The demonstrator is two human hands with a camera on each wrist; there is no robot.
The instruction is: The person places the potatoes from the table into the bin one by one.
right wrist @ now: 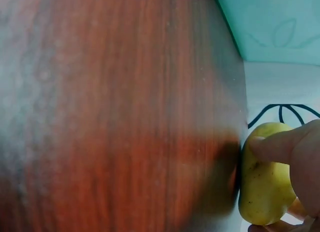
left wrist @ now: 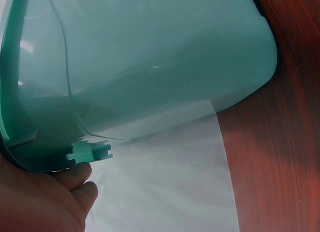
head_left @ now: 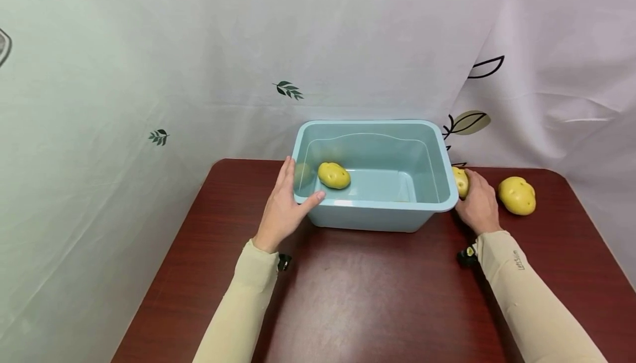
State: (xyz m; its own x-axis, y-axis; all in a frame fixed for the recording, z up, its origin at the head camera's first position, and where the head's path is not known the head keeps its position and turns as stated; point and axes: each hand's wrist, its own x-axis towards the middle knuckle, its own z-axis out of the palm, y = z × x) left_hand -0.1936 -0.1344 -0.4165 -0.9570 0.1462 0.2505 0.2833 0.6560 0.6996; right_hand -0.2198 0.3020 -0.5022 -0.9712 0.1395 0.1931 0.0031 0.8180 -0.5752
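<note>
A light blue plastic tub stands on the table, with one yellow potato inside near its left end. My left hand rests against the tub's front left corner, fingers straight along its left side and thumb at the front rim. In the left wrist view, fingertips show just under the rim. Right of the tub, my right hand grips a second potato. Its thumb lies across the potato in the right wrist view, other fingers partly hidden. Farther right lies a third potato, apart from the hand.
The dark red-brown wooden table extends in front of the tub. Behind it hangs a pale curtain with leaf prints, close to the tub's back rim. The table's far right corner is just beyond the third potato.
</note>
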